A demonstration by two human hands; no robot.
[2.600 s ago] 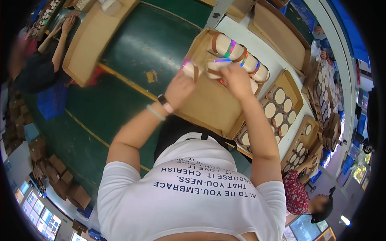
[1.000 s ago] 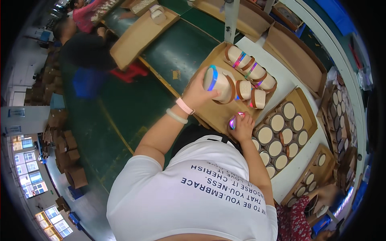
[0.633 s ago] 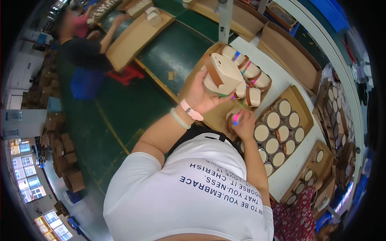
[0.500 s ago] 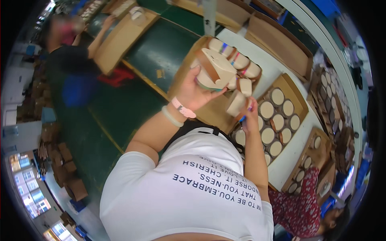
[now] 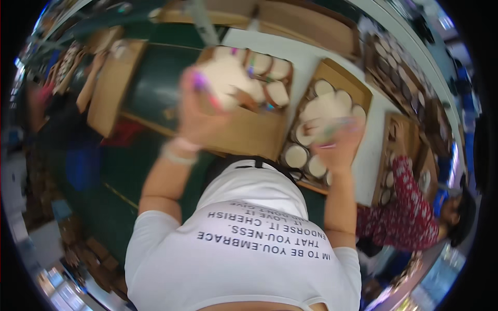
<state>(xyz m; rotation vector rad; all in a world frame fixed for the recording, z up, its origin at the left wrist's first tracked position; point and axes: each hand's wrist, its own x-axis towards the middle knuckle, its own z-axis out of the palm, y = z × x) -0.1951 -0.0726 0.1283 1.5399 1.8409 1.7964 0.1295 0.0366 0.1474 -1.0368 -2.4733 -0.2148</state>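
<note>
My left hand [image 5: 196, 116] is raised over the left carton, its fingers curled round a cream rounded piece [image 5: 222, 78] with a purple patch near its edge. Motion blurs that piece, and I cannot name its kind. Over the right carton, my right hand [image 5: 340, 145] grips another cream piece [image 5: 322, 111], also smeared by motion. Several cream pieces with brown bands, such as this brown-banded piece [image 5: 277, 93], sit at the far end of the left carton [image 5: 244, 132]. Round cream-topped pieces [image 5: 296, 156] stand in rows inside the right carton [image 5: 348, 80].
Both cartons rest on a white table [image 5: 307, 46]. A person in a red patterned sleeve [image 5: 412, 207] reaches into another carton at the right. Another worker's arm [image 5: 89, 85] is by a long cardboard tray [image 5: 122, 78] at the left. A metal post [image 5: 205, 23] rises beyond the left carton.
My hands have moved apart: the left went leftward with its cream piece, the right moved over the right carton. The view has turned, so the cartons appear farther left.
</note>
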